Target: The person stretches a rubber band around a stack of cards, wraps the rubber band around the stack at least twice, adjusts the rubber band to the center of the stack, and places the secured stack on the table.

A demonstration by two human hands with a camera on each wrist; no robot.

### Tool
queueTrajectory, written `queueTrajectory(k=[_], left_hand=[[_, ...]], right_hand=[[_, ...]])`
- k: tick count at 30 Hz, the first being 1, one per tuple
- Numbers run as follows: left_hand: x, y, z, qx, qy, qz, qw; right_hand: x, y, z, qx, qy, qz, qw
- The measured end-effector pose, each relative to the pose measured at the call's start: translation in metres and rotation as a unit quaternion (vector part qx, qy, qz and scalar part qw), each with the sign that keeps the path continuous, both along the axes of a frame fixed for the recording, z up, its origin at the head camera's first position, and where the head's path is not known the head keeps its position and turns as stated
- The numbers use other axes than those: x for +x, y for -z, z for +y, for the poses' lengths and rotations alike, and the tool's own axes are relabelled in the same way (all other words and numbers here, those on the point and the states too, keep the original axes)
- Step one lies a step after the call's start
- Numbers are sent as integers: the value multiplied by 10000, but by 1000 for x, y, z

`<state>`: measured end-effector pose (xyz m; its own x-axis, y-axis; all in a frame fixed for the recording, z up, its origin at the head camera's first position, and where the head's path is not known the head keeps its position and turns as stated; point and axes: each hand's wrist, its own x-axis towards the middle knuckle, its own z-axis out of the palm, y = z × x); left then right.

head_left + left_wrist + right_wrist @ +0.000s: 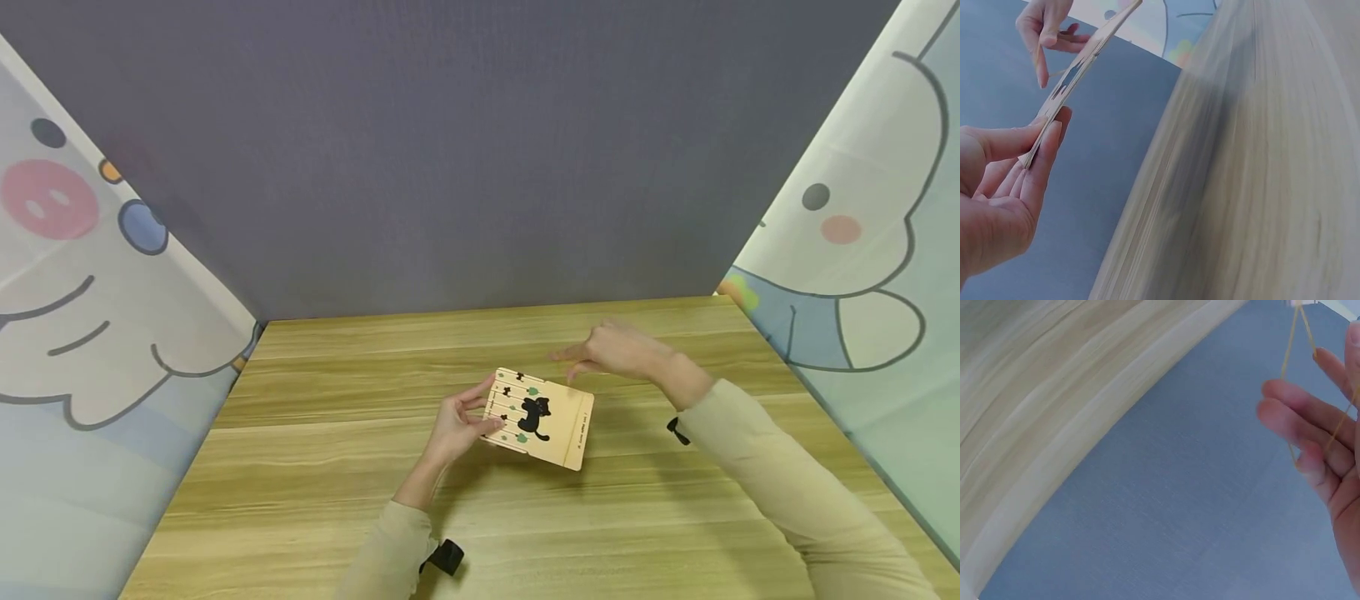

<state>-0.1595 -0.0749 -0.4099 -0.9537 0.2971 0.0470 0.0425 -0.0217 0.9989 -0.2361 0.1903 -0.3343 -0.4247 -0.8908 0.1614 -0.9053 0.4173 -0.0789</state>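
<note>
My left hand (459, 425) holds a flat cream-coloured board (558, 417) by its left end, thumb on the face and fingers behind. A black cat, green leaves and narrow lines decorate the board. In the left wrist view it shows edge-on as thin layers, tilted above the table. Up and to the right of it is my right hand (618, 350), index finger and thumb spread apart, other fingers curled. A thin yellow rubber band (1285, 359) stretches around the right hand's fingers (1297, 419) and runs up to the top edge of the right wrist view.
Below the hands lies a wood-grain table (300, 467). A dark grey panel (480, 167) rises along its back edge. Cartoon-printed curtains (112, 350) stand at both sides. Black straps (447, 557) hang at the sleeves.
</note>
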Motion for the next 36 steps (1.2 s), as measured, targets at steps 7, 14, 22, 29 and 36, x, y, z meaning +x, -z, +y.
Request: queueTrajectory(k=[7,14,22,29,36], left_hand=[[-1,1,-2,85,-78,-51,9999],[-1,0,-4,23,-394,4,9992],[0,-1,-4,68,-570,17,9984],[0,0,-6,334,-707,66,9969],[0,-1,-6,500,-832,105,9952]], right_hand=[[7,5,-2,-280,382,-989,9940],[9,14,-3,-598,233,-854,9943],[21,21,-6,-849,671,-1021,9889],[32,27,-8,-1174,858,-1207,9820],[43,32,-11,-1272,1123,-1127,9790]])
